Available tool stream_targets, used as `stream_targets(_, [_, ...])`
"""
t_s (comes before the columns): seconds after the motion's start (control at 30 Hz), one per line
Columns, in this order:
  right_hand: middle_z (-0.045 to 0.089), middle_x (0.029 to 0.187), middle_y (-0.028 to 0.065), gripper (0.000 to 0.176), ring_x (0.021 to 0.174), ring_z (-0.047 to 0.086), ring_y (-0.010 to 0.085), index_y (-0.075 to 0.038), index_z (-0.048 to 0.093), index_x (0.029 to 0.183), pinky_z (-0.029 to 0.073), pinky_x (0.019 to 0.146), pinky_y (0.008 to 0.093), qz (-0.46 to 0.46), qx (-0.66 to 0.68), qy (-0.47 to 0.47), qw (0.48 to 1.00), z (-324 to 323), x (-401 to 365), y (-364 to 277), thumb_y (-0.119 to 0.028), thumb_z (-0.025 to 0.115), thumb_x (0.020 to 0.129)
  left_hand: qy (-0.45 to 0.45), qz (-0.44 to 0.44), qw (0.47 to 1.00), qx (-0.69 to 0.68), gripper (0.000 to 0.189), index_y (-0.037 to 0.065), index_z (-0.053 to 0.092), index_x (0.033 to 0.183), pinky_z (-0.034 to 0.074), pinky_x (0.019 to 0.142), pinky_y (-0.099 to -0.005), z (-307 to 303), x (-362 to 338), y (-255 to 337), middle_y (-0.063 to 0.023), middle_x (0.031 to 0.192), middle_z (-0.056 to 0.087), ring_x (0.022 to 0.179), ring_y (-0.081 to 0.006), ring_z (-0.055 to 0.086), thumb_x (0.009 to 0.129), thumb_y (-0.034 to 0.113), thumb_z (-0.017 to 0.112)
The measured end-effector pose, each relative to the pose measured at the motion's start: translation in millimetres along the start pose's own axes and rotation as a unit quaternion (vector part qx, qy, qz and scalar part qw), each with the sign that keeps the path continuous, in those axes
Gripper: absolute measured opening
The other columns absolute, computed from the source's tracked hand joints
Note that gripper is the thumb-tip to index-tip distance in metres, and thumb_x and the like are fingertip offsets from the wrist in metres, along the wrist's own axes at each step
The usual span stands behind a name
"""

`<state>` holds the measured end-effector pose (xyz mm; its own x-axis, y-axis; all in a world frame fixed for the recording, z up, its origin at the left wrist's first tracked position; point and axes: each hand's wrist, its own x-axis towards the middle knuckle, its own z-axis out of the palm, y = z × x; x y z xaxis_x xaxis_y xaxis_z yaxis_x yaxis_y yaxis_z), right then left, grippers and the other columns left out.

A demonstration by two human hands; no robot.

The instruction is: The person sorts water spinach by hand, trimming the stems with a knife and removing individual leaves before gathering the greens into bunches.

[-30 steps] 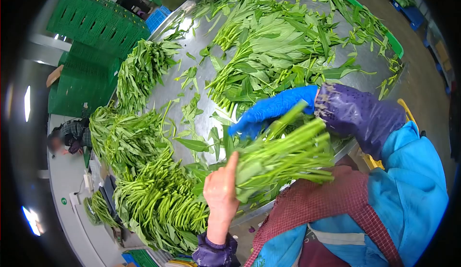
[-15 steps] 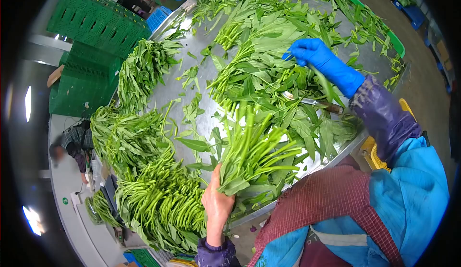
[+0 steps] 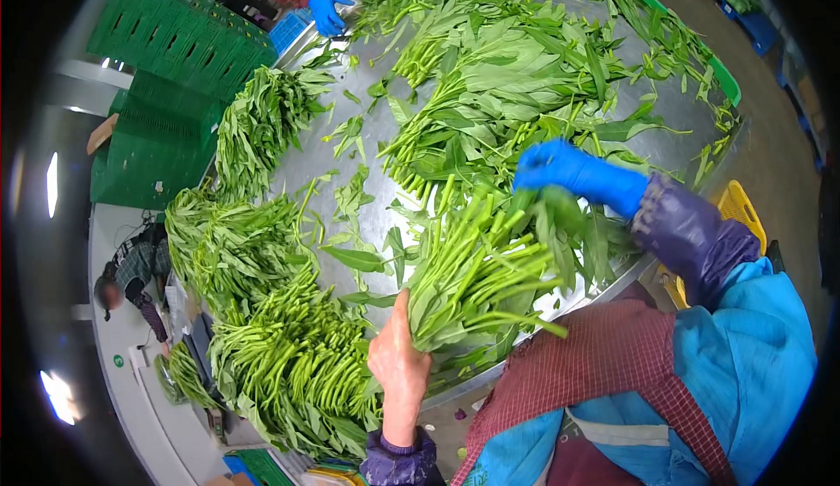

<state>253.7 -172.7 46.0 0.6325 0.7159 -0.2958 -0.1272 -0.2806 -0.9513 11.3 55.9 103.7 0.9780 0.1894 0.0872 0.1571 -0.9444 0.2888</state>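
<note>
My bare left hand (image 3: pixel 400 350) is closed around a bunch of water spinach (image 3: pixel 477 267) at the near edge of the metal table. Its cut stems fan up and to the right. Just above the stem ends is my right hand (image 3: pixel 560 171) in a blue glove, fingers curled and smeared by motion. Blurred leaves (image 3: pixel 560 219) hang directly below the glove; what the fingers hold is hidden. A large loose pile of water spinach (image 3: pixel 499 92) lies beyond both hands. To the left, bundled water spinach (image 3: pixel 293 355) is stacked along the table's side.
Green crates (image 3: pixel 179 35) stand past the table's left edge. At the far side is another person's blue-gloved hand (image 3: pixel 329 13). A further person (image 3: pixel 140 267) bends over a counter at left. A yellow basket (image 3: pixel 742 215) stands near my right arm.
My right hand has come down and toward the bunch, over the spot where a knife lay; the knife is now out of sight. The bunch in my left hand has shifted slightly right.
</note>
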Motion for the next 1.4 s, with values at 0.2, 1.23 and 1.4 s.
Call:
stream_targets(0.2, [0.063, 0.087, 0.0098, 0.034, 0.077, 0.056, 0.0128, 0.000, 0.061, 0.098, 0.045, 0.067, 0.0282, -0.068, -0.042, -0.127, 0.989, 18.0, -9.3, -15.9, -0.024, 0.063, 0.074, -0.013, 0.016, 0.998, 0.064, 0.081, 0.009, 0.041, 0.125, 0.043, 0.057, -0.0382, 5.1, 1.5, -0.3, -0.0100, 0.072, 0.054, 0.064, -0.0293, 0.055, 0.048, -0.010, 0.060])
stream_targets(1.23, [0.051, 0.065, -0.0017, 0.026, 0.047, 0.039, 0.0035, -0.004, 0.057, 0.099, 0.026, 0.037, 0.0185, -0.261, 0.108, -0.062, 0.957, 60.0, -8.0, 8.8, -0.020, 0.059, 0.079, -0.086, -0.200, 0.974, -0.055, 0.066, 0.015, 0.038, 0.124, 0.046, 0.069, -0.0434, 1.5, 5.3, -7.8, -0.0206, 0.087, 0.061, 0.081, -0.0396, 0.058, 0.064, 0.016, 0.067])
stream_targets(1.4, [0.054, 0.073, -0.0019, 0.028, 0.054, 0.041, 0.0016, -0.006, 0.059, 0.102, 0.032, 0.043, 0.0139, -0.024, 0.098, 0.006, 0.995, -26.1, -33.2, -55.0, -0.021, 0.059, 0.079, -0.175, -0.364, 0.774, -0.488, 0.058, 0.000, 0.048, 0.112, 0.047, 0.072, -0.0293, 5.0, -14.8, -43.3, -0.0057, 0.089, 0.062, 0.081, -0.0161, 0.058, 0.059, 0.002, 0.071])
